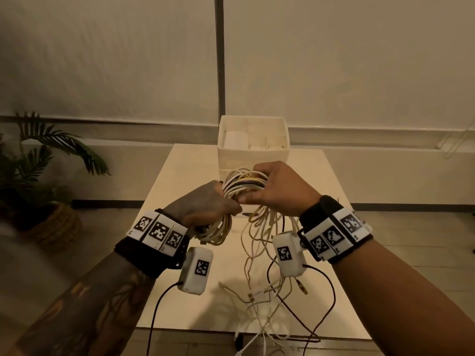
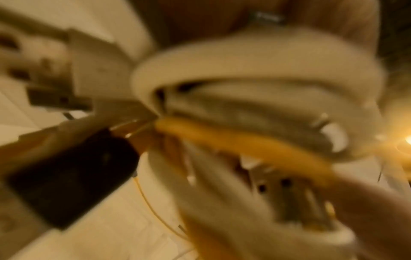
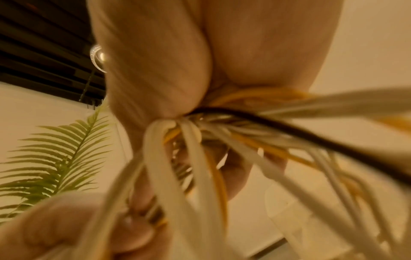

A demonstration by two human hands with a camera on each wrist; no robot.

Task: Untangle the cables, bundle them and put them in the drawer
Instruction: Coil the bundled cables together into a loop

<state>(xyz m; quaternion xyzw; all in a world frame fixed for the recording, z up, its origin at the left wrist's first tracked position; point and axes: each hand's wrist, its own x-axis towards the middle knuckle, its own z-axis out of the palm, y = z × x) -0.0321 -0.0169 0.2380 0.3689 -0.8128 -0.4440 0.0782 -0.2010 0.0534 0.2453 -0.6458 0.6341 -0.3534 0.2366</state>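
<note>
A coiled bundle of white, yellow and black cables [image 1: 243,185] hangs in the air above the white table [image 1: 180,176]. My left hand [image 1: 205,204] grips the coil's left side, and its loops droop below the fist. My right hand [image 1: 277,188] grips the coil's right side from above. Loose cable ends [image 1: 259,265] trail from the bundle down to the table and over its near edge. The left wrist view is blurred, showing white and yellow cable loops [image 2: 244,123] close up. In the right wrist view, my right hand [image 3: 177,70] clamps cable strands [image 3: 200,140].
A white open box [image 1: 253,150] with white items inside stands at the table's far end, right behind my hands. A potted plant [image 1: 38,176] in a woven basket stands on the floor to the left. A white wall runs behind.
</note>
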